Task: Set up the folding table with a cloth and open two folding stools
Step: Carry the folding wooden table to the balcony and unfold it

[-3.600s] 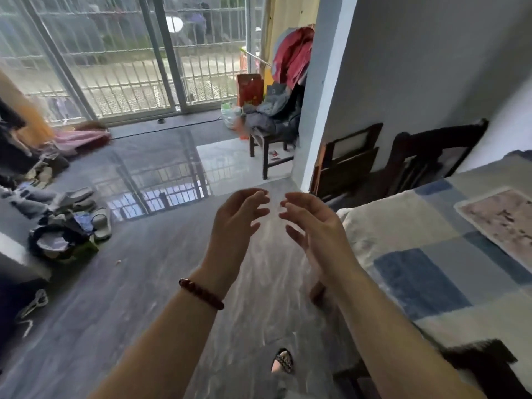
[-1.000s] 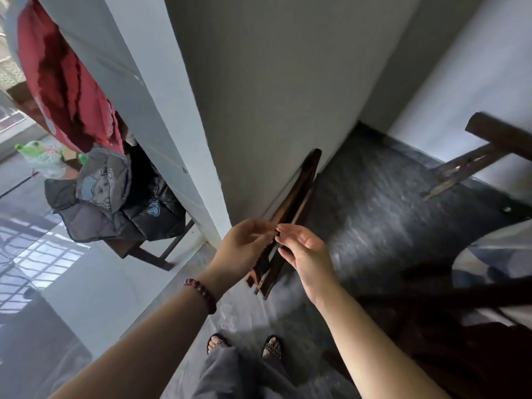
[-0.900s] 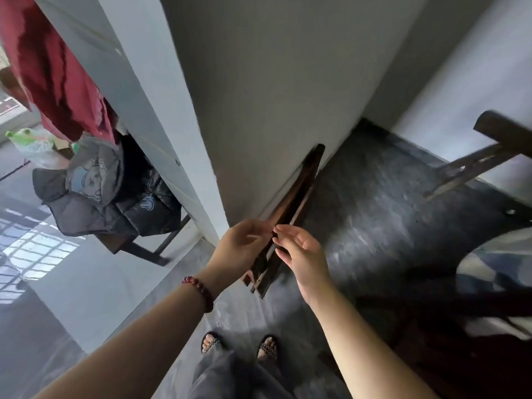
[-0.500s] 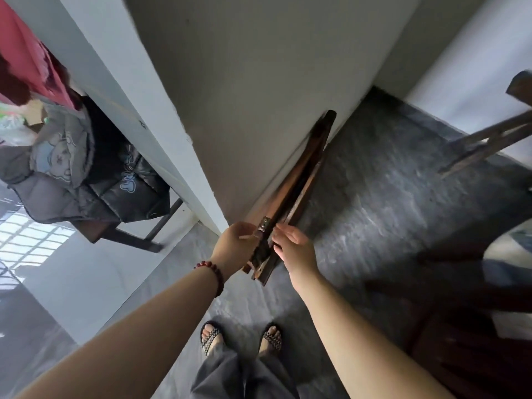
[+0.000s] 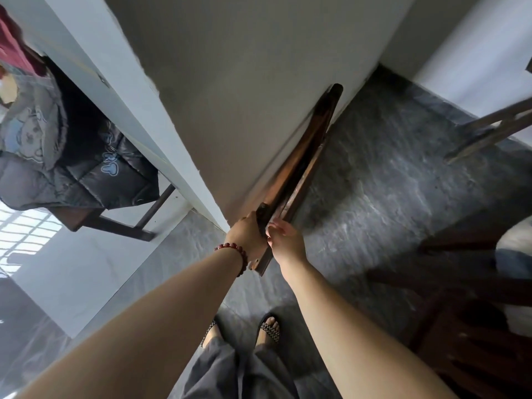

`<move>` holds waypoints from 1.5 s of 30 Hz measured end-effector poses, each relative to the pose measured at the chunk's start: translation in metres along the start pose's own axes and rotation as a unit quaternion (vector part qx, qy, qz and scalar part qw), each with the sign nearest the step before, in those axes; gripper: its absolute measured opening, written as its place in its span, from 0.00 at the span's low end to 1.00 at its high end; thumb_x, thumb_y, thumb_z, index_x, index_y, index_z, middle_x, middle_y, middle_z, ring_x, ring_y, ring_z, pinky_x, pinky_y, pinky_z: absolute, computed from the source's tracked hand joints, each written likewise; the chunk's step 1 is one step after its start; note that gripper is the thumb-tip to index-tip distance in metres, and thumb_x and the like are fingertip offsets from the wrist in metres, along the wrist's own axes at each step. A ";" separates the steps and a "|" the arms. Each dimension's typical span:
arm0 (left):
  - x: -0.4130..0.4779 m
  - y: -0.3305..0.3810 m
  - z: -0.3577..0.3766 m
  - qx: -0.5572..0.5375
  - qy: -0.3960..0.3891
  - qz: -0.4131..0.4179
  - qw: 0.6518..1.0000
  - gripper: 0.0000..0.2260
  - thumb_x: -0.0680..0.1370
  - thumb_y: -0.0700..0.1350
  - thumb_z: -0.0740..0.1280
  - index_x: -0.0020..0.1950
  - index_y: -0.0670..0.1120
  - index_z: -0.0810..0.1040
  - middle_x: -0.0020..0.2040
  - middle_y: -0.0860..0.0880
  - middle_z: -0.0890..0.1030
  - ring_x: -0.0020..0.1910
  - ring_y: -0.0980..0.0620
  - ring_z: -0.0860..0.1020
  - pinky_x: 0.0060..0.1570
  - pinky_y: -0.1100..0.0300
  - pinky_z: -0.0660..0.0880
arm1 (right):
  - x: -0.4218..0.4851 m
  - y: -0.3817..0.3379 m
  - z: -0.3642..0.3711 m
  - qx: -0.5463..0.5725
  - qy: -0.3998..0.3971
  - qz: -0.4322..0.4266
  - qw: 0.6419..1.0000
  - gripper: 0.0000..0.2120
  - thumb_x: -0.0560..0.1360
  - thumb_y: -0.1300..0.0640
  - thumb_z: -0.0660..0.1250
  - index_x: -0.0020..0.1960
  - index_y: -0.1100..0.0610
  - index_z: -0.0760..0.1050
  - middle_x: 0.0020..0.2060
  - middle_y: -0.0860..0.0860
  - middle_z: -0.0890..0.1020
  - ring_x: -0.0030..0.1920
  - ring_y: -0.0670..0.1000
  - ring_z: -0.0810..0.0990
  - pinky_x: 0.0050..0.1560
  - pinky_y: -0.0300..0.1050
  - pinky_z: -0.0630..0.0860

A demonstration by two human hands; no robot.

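Note:
A folded dark wooden stool leans flat against the grey wall, seen edge-on from above. My left hand, with a red bead bracelet on the wrist, grips its near end from the wall side. My right hand holds the same near end from the room side, fingers curled on the outer frame. A corner of the blue and cream table cloth shows at the right edge. Dark wooden legs stand at the upper right; I cannot tell what they belong to.
A wall corner juts out just left of my hands. Behind it stands a bench piled with dark jackets. Dark wooden furniture fills the lower right. My sandalled feet stand on grey marbled floor.
I turned from the open room to the wall and bent closer. Both hands reached the folded stool's near end and closed on it.

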State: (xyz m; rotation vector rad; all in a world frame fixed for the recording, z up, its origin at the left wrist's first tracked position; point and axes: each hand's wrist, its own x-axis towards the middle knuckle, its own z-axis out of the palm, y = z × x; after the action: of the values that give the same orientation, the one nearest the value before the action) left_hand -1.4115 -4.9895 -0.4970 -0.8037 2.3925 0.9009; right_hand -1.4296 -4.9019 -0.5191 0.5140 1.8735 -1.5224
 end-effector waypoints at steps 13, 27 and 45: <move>0.003 -0.009 0.005 0.100 0.033 0.011 0.994 0.09 0.74 0.46 0.65 0.49 0.43 0.79 0.42 0.46 0.80 0.37 0.48 0.75 0.36 0.61 0.71 | 0.006 0.002 -0.002 -0.070 -0.021 0.003 0.997 0.17 0.81 0.60 0.57 0.68 0.60 0.71 0.62 0.56 0.78 0.64 0.56 0.76 0.64 0.53 0.73; -0.045 -0.027 0.035 0.081 0.018 0.018 0.996 0.06 0.71 0.46 0.69 0.38 0.45 0.75 0.35 0.49 0.75 0.35 0.50 0.74 0.33 0.61 0.70 | -0.033 0.036 -0.017 -0.076 0.017 -0.022 0.997 0.10 0.78 0.62 0.63 0.57 0.63 0.78 0.49 0.54 0.82 0.51 0.52 0.80 0.50 0.41 0.76; -0.174 -0.209 0.029 0.060 0.002 0.015 0.998 0.13 0.71 0.54 0.69 0.46 0.45 0.81 0.40 0.49 0.81 0.39 0.51 0.78 0.39 0.60 0.75 | -0.150 0.165 0.081 -0.066 -0.046 0.068 0.994 0.05 0.75 0.57 0.69 0.48 0.55 0.82 0.49 0.53 0.84 0.54 0.54 0.81 0.61 0.53 0.76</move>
State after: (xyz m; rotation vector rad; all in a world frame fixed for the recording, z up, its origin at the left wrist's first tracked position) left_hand -1.1421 -5.0355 -0.5055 -0.7269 2.4422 0.7588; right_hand -1.1942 -4.9240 -0.5379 0.4915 1.8148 -1.3031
